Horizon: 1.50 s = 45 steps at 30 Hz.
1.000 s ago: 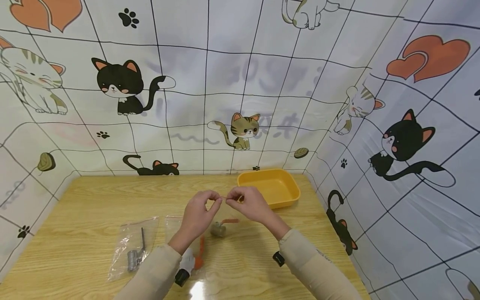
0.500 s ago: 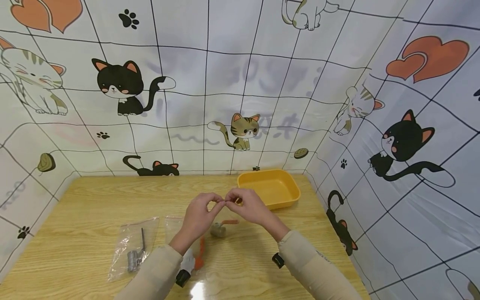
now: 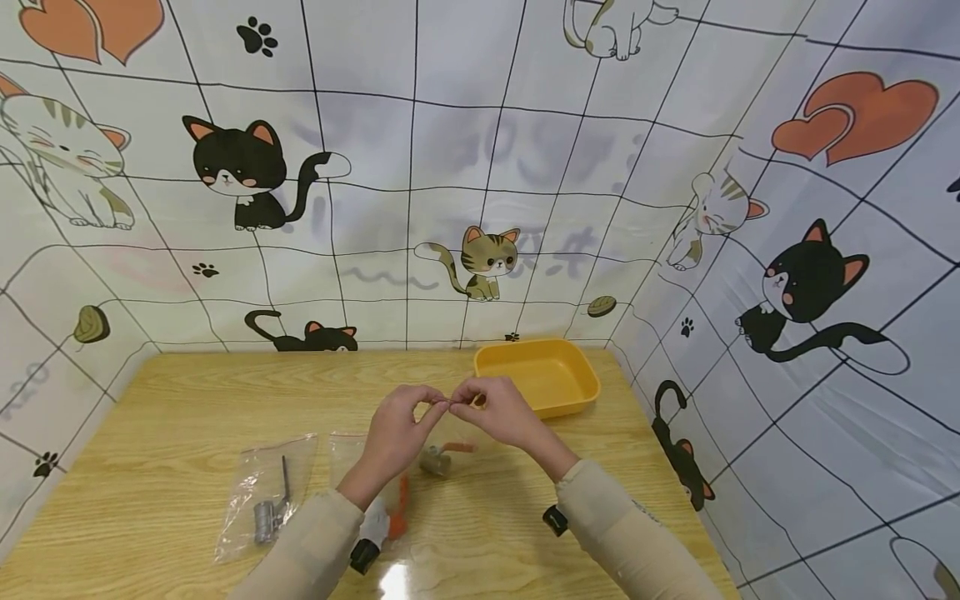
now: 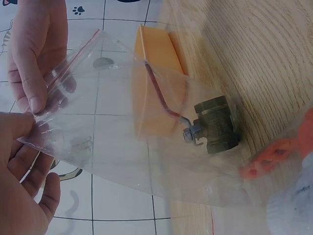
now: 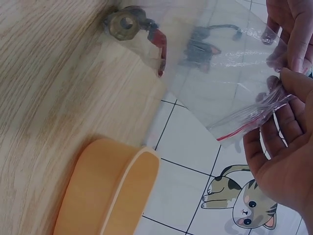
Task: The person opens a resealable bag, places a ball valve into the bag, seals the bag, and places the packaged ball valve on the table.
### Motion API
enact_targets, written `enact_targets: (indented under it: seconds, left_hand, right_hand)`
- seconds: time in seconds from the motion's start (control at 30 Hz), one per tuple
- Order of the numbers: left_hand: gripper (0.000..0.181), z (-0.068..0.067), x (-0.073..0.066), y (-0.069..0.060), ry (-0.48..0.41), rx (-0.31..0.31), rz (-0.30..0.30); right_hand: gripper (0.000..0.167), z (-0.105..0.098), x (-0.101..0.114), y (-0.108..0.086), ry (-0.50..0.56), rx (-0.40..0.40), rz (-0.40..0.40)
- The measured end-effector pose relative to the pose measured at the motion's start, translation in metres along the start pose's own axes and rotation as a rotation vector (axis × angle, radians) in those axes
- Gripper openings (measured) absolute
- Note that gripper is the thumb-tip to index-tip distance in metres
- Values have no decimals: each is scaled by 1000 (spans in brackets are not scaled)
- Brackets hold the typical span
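A clear zip-lock bag (image 4: 117, 122) with a red seal line hangs between both hands. Inside its bottom, near the tabletop, is a brass ball valve (image 4: 215, 125) with a red lever handle; the head view shows the same valve (image 3: 435, 461) below the hands. My left hand (image 3: 397, 429) pinches the bag's top edge between thumb and fingers. Close beside it, fingertips nearly touching, my right hand (image 3: 497, 408) pinches the same edge. In the right wrist view, the bag's mouth (image 5: 249, 125) is bunched at the right hand's fingers (image 5: 274, 137). Whether the seal is closed I cannot tell.
Behind the right hand stands a yellow plastic bin (image 3: 540, 379). On the left lies another clear bag (image 3: 266, 496) with a grey metal cylinder and thin rod. A white and orange item with a black end (image 3: 365, 556) is partly under the left forearm. A small black object (image 3: 555, 520) lies beside the right sleeve.
Since one second ago the hands have come slightly closer together, and the fingertips have dropped a little. Over the last half second they stay almost in place, while the valve shifts slightly.
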<state>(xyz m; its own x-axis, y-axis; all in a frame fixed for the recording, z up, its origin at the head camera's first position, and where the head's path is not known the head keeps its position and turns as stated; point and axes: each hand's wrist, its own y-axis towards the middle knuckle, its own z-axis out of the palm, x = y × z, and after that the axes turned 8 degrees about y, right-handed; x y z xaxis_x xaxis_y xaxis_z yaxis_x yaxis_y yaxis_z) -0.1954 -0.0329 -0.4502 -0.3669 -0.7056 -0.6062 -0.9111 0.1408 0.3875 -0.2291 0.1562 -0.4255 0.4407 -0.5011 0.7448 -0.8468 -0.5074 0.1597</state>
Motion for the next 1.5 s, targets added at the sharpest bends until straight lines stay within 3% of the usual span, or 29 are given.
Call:
enact_targets:
  seconds: [0.37, 1.0, 1.5]
  left_hand:
    - [12, 1, 0, 0, -38, 19, -19]
    - [11, 4, -2, 2, 24, -19, 45]
    - [12, 3, -2, 1, 3, 5, -20]
  right_hand:
    - [8, -2, -4, -3, 35, 10, 31]
    - [12, -2, -7, -8, 32, -5, 15]
    - [7, -2, -12, -10, 62, -19, 34]
